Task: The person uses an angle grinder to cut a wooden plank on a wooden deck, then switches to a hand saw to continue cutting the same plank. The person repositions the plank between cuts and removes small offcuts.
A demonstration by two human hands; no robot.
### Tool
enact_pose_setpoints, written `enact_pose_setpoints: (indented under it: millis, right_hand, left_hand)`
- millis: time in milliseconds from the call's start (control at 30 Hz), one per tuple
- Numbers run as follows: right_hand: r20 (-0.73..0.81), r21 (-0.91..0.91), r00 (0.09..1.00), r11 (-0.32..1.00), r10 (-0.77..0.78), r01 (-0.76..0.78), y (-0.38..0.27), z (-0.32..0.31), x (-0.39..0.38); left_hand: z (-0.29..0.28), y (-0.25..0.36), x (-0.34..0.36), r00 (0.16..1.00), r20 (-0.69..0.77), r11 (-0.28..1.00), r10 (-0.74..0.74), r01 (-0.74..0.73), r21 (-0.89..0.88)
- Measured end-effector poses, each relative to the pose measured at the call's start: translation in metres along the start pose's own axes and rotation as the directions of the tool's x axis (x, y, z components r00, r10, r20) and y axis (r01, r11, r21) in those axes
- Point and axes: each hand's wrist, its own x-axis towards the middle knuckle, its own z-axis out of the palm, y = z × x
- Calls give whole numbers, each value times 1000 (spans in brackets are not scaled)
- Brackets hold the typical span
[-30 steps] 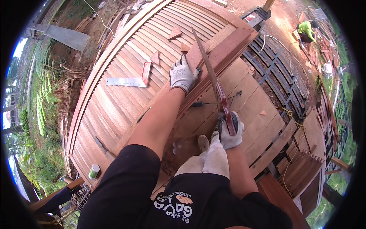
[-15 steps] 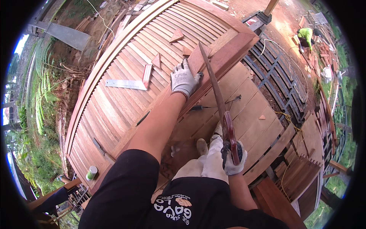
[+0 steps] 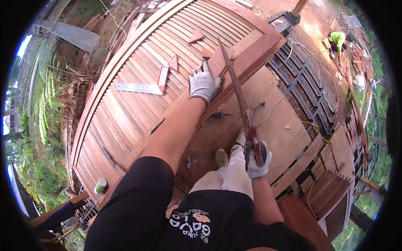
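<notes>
Left hand (image 3: 204, 83) pressed flat, arm outstretched; right hand (image 3: 256, 159) fisted.

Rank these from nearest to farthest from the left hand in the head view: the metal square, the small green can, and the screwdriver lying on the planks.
Measured from the left hand, which presses on the wood beam:
1. Screwdriver, just below the hand, toward the person.
2. Metal square, off to the left on the slatted panel.
3. Small green can, far down at the lower left edge of the panel.
</notes>
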Motion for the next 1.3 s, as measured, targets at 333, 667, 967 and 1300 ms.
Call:
enact_pose_setpoints:
  millis: [333,667,967,1300]
  right_hand:
    - [32,-228,992,965,-125,129,-10,-1,-7]
    - [12,-155,997,985,-75,76,-21,20,26]
    - [12,-110,975,969,-221,221,-33,54,117]
    - [-39,-145,965,957,-260,252,-34,53,112]
  left_hand:
    - [-3,-3,1,1000,21,1000,-13,13,20]
    - [-3,-3,1,1000,7,1000,3,-3,-2]
    - [2,4,5,999,-5,999,49,-49,11]
    - [3,3,7,999,4,999,40,-40,2]
